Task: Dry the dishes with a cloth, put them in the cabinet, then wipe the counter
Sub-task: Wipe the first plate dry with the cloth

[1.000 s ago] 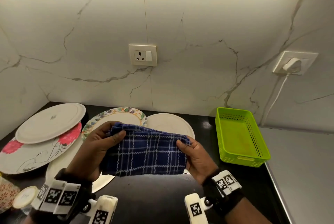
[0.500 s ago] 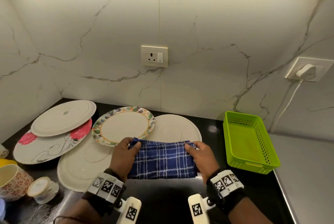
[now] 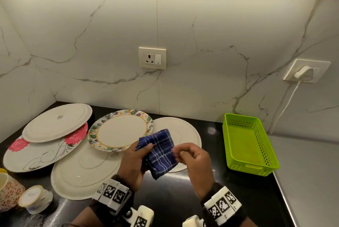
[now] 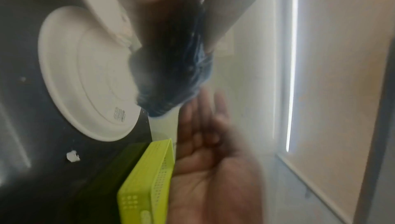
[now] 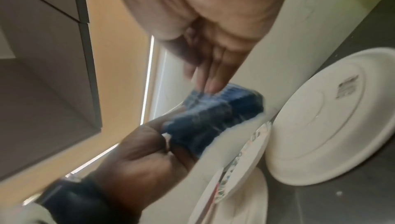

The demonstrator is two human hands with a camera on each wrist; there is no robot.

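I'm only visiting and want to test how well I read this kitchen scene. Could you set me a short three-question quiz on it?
1. True or false: the blue checked cotton cloth lies flat on the black stone counter.
2. Which hand grips the cloth's bulk: (a) the left hand, (b) the right hand?
3. Fill in: the lime-green perforated plastic basket holds ____.

Key
1. False; both hands hold it folded above the plates.
2. (a); the right hand only touches its edge with fingertips, and whether it pinches is unclear.
3. Nothing visible.
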